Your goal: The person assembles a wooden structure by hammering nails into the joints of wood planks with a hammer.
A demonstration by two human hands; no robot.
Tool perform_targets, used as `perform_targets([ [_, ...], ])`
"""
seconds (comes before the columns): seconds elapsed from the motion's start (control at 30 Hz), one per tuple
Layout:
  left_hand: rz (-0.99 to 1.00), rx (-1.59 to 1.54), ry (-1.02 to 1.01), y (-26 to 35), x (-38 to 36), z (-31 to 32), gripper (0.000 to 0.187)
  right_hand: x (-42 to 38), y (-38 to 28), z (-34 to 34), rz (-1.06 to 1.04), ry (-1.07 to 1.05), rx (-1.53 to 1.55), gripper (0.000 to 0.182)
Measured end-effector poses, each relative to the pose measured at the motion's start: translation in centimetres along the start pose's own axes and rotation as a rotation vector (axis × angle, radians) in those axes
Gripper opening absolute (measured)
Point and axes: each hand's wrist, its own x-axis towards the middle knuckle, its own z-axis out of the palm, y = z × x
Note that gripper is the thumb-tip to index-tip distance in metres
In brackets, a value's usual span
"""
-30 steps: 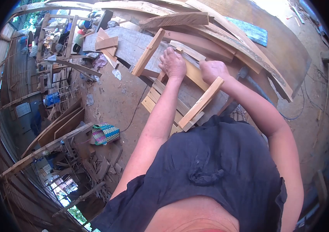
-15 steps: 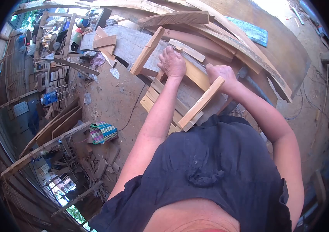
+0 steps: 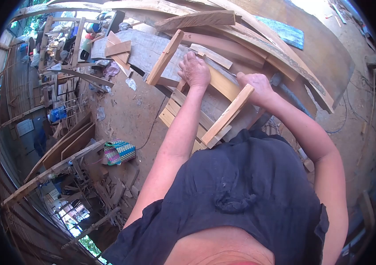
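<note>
My left hand (image 3: 194,70) is closed over the upper part of a wooden frame, with its fingers curled over the far edge. My right hand (image 3: 255,87) is closed in a fist at the right end of a yellowish board (image 3: 222,84); what its fingers hold is hidden. Two upright wooden legs stand out from the frame: one (image 3: 166,57) left of my left hand, the other (image 3: 228,116) just below my right hand. Pale slats (image 3: 170,115) show beneath my left forearm.
Long planks (image 3: 280,53) lie beyond my hands, beside a blue-painted board (image 3: 285,32). A woven basket (image 3: 120,152) sits on the dirt floor at the left, near a cable and stacked boards (image 3: 74,143). Scrap wood lies below it.
The view has shifted slightly. Both hands remain at nearly the same places on the frame, and the wooden pieces look unchanged.
</note>
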Motion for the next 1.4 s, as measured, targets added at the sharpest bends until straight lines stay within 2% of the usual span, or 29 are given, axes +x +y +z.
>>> perform_targets([
  [0.1, -0.001, 0.006, -0.02, 0.1, 0.0, -0.2, 0.029, 2.2, -0.5, 0.5, -0.001, -0.003, -0.005, 0.019],
  [0.23, 0.017, 0.012, 0.003, 0.1, 0.3, -0.3, 0.029, 7.0, -2.2, 2.0, -0.038, 0.114, 0.052, 0.019],
  [0.53, -0.007, 0.012, -0.023, 0.2, -0.1, -0.4, 0.027, 0.6, -0.4, -0.6, 0.012, 0.0, -0.019, 0.02],
  [0.73, -0.033, -0.004, -0.079, 0.8, 0.2, -1.2, 0.026, 5.9, -2.2, 1.2, -0.02, 0.062, 0.032, 0.019],
  [0.9, -0.012, 0.015, 0.014, 0.3, 0.0, -0.3, 0.026, 1.0, -0.6, 0.0, -0.003, 0.009, 0.013, 0.018],
  [1.0, -0.01, 0.014, -0.003, 0.4, 0.0, -0.4, 0.027, 0.4, -0.1, 0.2, -0.002, -0.007, 0.009, 0.018],
  [1.1, -0.034, -0.012, -0.076, 0.4, 0.1, -0.7, 0.028, 4.2, -1.0, 0.8, 0.001, 0.021, -0.014, 0.019],
  [1.2, -0.041, 0.013, -0.068, 0.5, 0.2, -0.8, 0.028, 6.9, -1.5, 1.8, -0.015, 0.094, 0.04, 0.019],
  [1.3, -0.022, 0.0, -0.044, 0.2, 0.1, -0.4, 0.028, 5.0, -0.9, 1.9, -0.062, 0.103, 0.011, 0.018],
  [1.4, -0.02, -0.003, -0.036, 0.3, 0.1, -0.5, 0.028, 1.1, -0.4, 0.4, 0.019, -0.003, -0.017, 0.018],
])
